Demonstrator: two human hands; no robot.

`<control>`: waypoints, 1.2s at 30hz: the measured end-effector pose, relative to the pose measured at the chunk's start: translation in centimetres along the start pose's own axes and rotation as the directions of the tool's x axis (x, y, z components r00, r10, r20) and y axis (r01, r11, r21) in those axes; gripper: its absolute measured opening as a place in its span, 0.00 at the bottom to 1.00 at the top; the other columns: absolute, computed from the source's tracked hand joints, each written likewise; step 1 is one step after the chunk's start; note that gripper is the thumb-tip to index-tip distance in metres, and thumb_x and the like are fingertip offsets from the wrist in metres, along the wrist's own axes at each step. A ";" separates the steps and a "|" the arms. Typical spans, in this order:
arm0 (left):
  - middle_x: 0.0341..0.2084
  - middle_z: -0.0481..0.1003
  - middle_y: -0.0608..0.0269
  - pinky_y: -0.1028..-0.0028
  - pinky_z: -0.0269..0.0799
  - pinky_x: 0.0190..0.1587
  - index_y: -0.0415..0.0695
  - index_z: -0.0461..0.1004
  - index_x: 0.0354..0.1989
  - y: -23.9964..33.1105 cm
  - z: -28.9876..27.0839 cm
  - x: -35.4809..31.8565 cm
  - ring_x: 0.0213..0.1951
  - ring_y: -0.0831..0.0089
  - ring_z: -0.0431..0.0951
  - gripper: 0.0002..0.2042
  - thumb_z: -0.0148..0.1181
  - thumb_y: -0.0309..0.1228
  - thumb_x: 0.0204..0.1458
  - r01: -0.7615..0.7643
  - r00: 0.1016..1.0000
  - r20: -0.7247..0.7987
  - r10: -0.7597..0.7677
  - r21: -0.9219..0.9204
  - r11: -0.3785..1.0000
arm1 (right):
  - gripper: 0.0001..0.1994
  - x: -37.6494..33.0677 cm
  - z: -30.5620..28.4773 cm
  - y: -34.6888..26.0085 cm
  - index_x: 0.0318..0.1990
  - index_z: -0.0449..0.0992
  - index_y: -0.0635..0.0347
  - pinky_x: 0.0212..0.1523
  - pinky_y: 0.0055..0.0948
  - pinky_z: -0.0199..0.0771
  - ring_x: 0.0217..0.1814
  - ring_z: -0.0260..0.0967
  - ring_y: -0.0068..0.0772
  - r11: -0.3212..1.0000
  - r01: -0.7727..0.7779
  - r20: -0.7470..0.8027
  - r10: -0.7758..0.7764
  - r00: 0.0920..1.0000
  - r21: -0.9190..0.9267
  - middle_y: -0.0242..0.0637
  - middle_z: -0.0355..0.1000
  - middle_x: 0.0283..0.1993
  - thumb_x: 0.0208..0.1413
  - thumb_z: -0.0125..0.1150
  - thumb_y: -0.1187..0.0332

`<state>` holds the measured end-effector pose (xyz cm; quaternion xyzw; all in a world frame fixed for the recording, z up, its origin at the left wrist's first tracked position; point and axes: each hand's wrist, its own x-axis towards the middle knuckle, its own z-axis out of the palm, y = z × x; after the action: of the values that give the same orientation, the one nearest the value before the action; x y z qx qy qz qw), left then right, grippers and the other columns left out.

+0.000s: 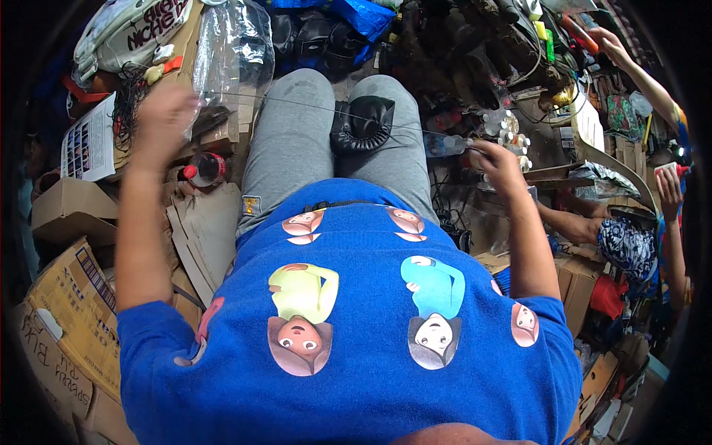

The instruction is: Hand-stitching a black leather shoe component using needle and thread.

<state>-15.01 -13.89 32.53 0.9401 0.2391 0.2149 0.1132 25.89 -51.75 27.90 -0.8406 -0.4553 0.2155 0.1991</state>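
Observation:
A small black leather shoe upper (363, 126) with a puckered, gathered edge rests between my thighs, near the knees. A thin thread (300, 105) stretches in a nearly straight line across it, out to both sides. At the far left, my left hand (167, 111) is raised at the thread's end, smeared by motion, and the taut line runs into its fingers. Out to the right, my right hand (498, 167) is closed, thumb and fingers pinching the other end of the thread; a small dark thing shows at the fingertips, too small to name. Neither hand touches the leather.
A red-capped bottle (205, 170) lies left of my leg, by cardboard boxes (74, 211). Clear plastic (233, 52) hangs at the far left. Several small white-capped bottles (512, 137) stand on the right. Another person's hand (608, 46) holds an orange-handled tool; their other hand (670, 191) holds a red-and-white container.

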 end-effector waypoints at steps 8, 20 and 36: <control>0.31 0.76 0.59 0.71 0.70 0.42 0.41 0.78 0.37 -8.0 -9.1 -3.2 0.35 0.69 0.76 0.09 0.60 0.29 0.49 0.431 0.870 -0.409 -0.275 0.361 0.827 | 0.16 -7.4 -4.7 17.3 0.45 0.76 0.59 0.45 0.34 0.71 0.43 0.74 0.43 0.777 -0.508 -0.024 0.539 0.842 -0.373 0.49 0.74 0.41 0.51 0.58 0.62; 0.40 0.73 0.57 0.70 0.66 0.50 0.42 0.76 0.38 13.8 13.3 9.0 0.46 0.64 0.73 0.13 0.64 0.31 0.44 0.020 0.870 0.383 0.310 -0.657 0.754 | 0.09 7.1 3.5 -11.7 0.35 0.79 0.56 0.39 0.26 0.72 0.36 0.72 0.29 0.915 0.283 0.061 -0.312 0.948 0.287 0.35 0.71 0.33 0.44 0.63 0.77; 0.34 0.74 0.62 0.73 0.65 0.47 0.43 0.77 0.45 13.0 14.3 9.8 0.41 0.72 0.72 0.15 0.60 0.32 0.49 0.350 0.612 0.677 0.409 -0.696 0.627 | 0.12 4.4 6.0 -10.7 0.36 0.80 0.52 0.38 0.25 0.72 0.35 0.71 0.26 0.910 0.244 -0.022 -0.251 0.968 0.336 0.31 0.67 0.31 0.43 0.62 0.79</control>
<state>4.54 -21.79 27.48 0.7904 0.0283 -0.1391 0.5959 17.53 -41.74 27.78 -0.7275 -0.5168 0.2720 0.3601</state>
